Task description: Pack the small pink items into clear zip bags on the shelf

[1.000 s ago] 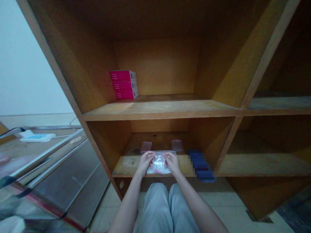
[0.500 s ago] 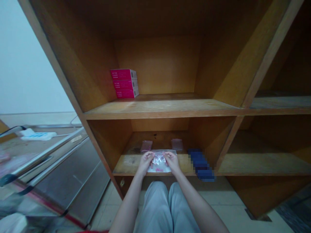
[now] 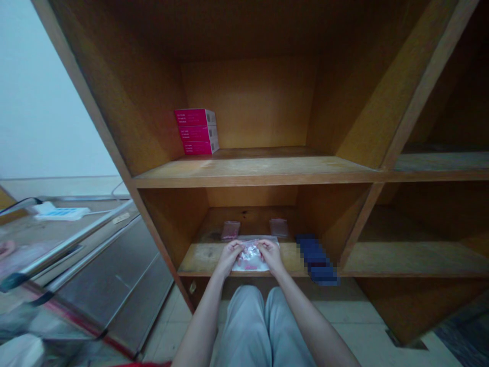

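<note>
Your left hand [image 3: 230, 254] and right hand [image 3: 269, 253] are both pinching the far edge of a clear plastic bag [image 3: 251, 259] with pink bits inside, one hand at each end. The bag's lying flat on the lower shelf [image 3: 198, 257] right at the front lip, long side running left-to-right between your hands, so neither one's really closer. Two small pink packets [image 3: 231, 230] sit further back, and stacked magenta boxes [image 3: 196, 131] are up on the shelf above.

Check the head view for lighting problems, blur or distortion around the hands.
Head view: dim, warm light, upper shelf recess in shadow; wide-angle lens bends the shelf uprights outward; left hand, right hand and clear plastic bag look soft; a pixelated blue patch sits right of them.
</note>
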Available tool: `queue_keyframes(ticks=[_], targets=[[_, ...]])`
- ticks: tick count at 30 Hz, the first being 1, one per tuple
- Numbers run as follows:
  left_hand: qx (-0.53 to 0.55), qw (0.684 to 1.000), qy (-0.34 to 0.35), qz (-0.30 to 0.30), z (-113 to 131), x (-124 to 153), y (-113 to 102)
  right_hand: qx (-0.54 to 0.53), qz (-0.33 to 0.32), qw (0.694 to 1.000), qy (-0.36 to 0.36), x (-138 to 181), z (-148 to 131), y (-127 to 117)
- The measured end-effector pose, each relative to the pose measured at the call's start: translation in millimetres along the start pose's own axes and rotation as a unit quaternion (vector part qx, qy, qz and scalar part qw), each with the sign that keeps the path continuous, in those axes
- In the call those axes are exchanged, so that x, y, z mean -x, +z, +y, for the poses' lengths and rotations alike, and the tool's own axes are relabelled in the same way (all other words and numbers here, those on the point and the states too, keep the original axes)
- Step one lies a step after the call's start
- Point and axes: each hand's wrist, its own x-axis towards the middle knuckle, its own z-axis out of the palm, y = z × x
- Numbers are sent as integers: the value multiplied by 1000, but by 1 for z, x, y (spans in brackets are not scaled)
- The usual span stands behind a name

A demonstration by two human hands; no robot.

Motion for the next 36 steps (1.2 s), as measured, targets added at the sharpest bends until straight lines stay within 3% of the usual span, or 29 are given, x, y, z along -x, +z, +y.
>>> queue_keyframes(ticks=[6, 22, 36], targets=[[-11, 1000, 23, 3, -1, 0, 0, -8, -15, 1000, -2, 0, 1, 0], [-52, 998, -3, -22, 3, 3, 4, 54, 3, 998, -36, -2, 2, 2], [-72, 997, -2, -19, -2, 2, 2, 70, -36, 996, -52, -3, 8, 3]])
